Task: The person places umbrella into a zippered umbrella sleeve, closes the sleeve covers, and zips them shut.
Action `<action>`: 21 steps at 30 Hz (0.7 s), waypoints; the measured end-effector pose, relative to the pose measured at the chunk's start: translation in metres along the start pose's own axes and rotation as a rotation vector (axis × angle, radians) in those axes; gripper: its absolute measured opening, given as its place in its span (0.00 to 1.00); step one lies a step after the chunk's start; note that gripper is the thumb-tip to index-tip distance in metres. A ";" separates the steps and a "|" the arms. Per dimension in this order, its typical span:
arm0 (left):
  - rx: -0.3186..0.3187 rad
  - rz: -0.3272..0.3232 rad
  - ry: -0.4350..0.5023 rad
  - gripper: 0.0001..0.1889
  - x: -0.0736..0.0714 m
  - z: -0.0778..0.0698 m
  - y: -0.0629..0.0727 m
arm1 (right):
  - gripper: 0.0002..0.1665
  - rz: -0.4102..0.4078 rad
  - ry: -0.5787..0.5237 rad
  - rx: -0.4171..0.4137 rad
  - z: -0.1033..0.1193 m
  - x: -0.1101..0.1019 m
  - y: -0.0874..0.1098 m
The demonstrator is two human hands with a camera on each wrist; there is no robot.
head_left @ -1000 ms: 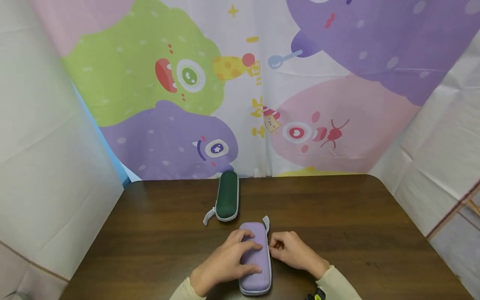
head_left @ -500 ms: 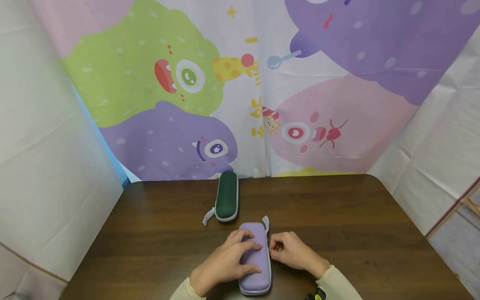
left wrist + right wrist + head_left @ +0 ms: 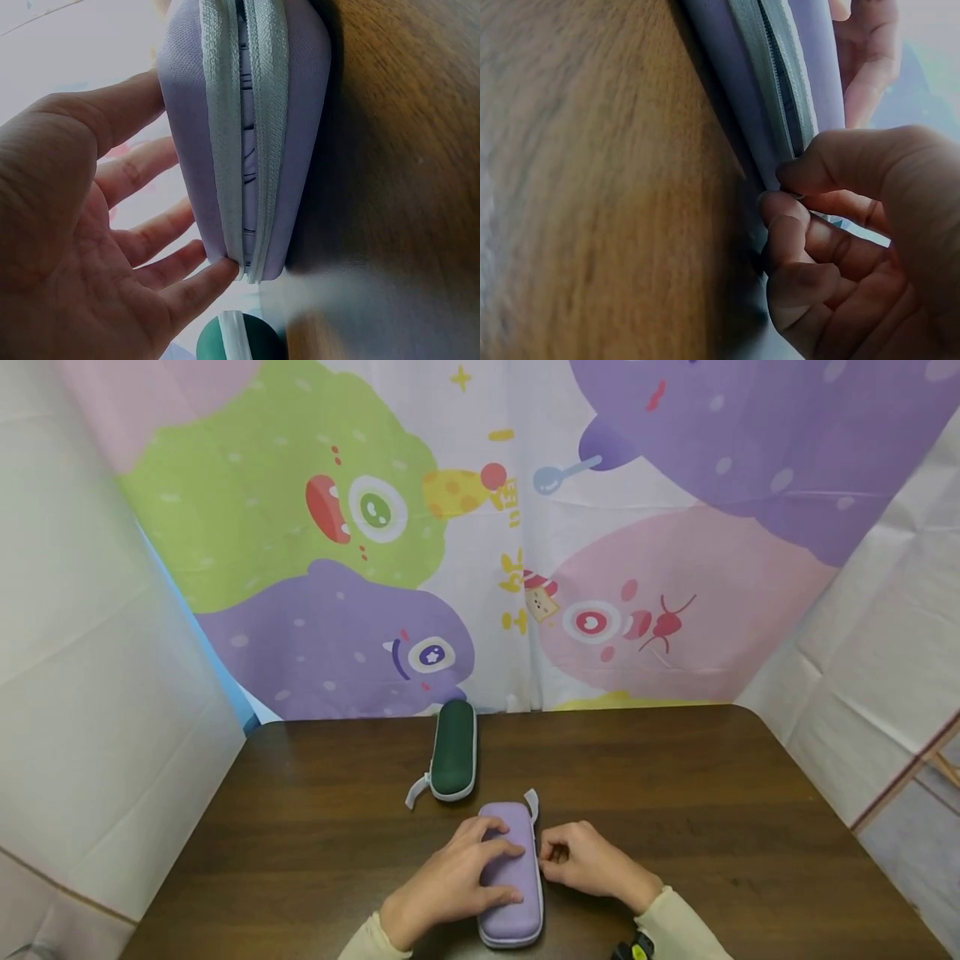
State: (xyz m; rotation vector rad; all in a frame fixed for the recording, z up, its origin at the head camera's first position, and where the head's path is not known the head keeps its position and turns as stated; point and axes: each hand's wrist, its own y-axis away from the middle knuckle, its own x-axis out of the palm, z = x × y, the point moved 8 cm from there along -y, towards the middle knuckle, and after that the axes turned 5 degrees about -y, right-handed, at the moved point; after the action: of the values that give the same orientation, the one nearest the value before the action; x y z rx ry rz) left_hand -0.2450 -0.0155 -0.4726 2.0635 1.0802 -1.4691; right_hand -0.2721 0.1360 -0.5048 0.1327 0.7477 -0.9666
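Observation:
A light purple zip case (image 3: 512,910) lies lengthwise on the table, its pale zip running round the side. My left hand (image 3: 461,881) rests on its lid with fingers spread. In the left wrist view the zip tapes (image 3: 266,112) stand parted along that side, showing a lilac inside with dark lines. At the case's right side, my right hand (image 3: 588,860) pinches the zipper pull between thumb and bent forefinger; the pull itself is mostly hidden by the fingertips (image 3: 799,176). Above that hand, a pale fabric tab (image 3: 532,804) sticks out at the far right corner.
Behind the purple case, a dark green zip case (image 3: 453,752) with a pale strap lies near the table's back edge. The brown wooden table (image 3: 315,827) meets a cartoon-printed curtain (image 3: 495,677) at the back. White cloth walls (image 3: 97,610) stand on both sides.
Both hands and the purple case hold nearly the same positions. The head view has only shifted very slightly.

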 end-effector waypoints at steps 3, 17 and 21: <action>0.001 0.001 0.001 0.25 0.000 0.001 0.001 | 0.14 0.018 -0.003 0.002 0.000 0.001 0.000; 0.006 0.007 -0.004 0.25 0.000 -0.001 0.000 | 0.16 -0.055 0.015 -0.055 0.003 -0.002 0.009; 0.000 0.011 0.002 0.25 -0.001 0.001 0.002 | 0.16 -0.042 -0.020 -0.062 0.003 0.001 0.011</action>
State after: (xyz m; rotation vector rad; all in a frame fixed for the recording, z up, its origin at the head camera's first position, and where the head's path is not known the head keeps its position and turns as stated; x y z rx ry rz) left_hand -0.2442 -0.0175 -0.4722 2.0685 1.0684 -1.4621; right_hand -0.2618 0.1401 -0.5053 0.0533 0.7634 -0.9820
